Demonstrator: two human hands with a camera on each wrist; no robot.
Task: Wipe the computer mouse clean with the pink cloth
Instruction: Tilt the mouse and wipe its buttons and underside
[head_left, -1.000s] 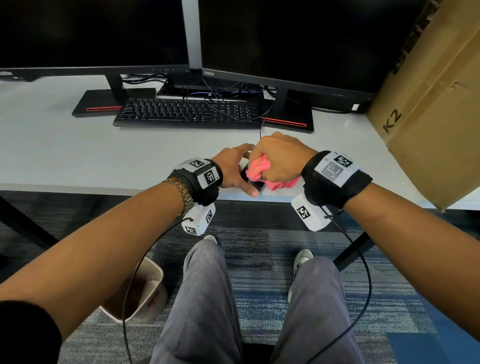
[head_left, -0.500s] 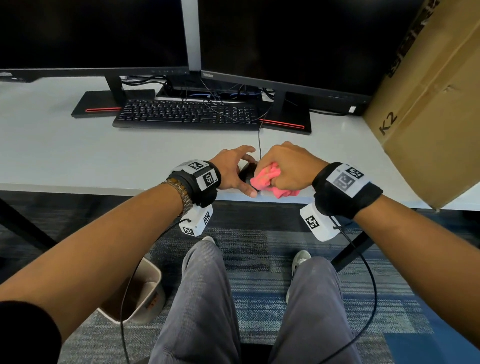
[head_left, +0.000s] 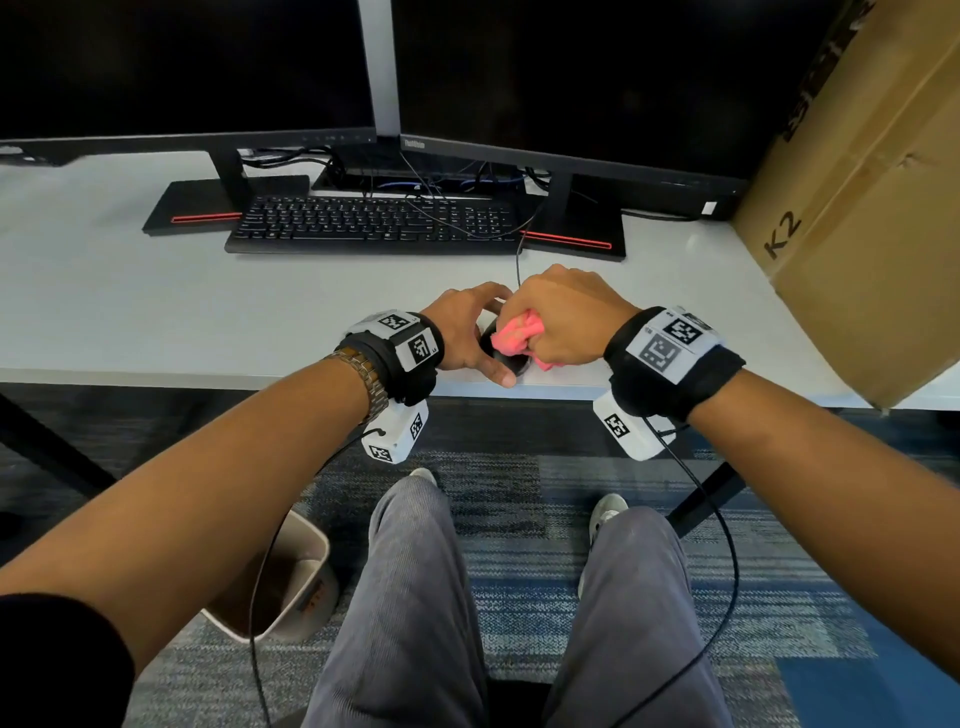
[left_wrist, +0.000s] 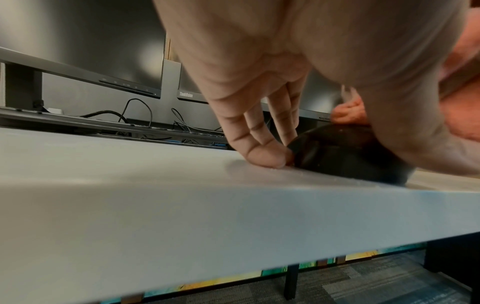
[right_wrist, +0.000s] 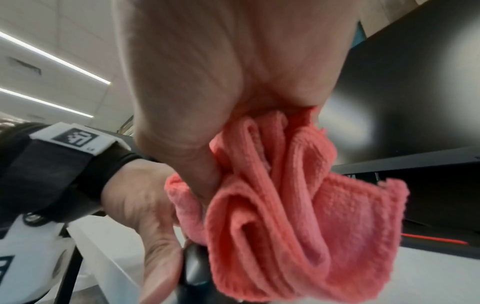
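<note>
At desk edge (head_left: 550, 387), left hand (head_left: 467, 332) gripping mouse (left_wrist: 345, 152), right hand (head_left: 566, 317) clutching pink cloth (right_wrist: 285, 195).

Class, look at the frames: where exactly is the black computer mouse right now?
In the head view the black computer mouse sits near the white desk's front edge, centre, steadied by the left hand, with the bunched pink cloth in the right hand on top.
</note>
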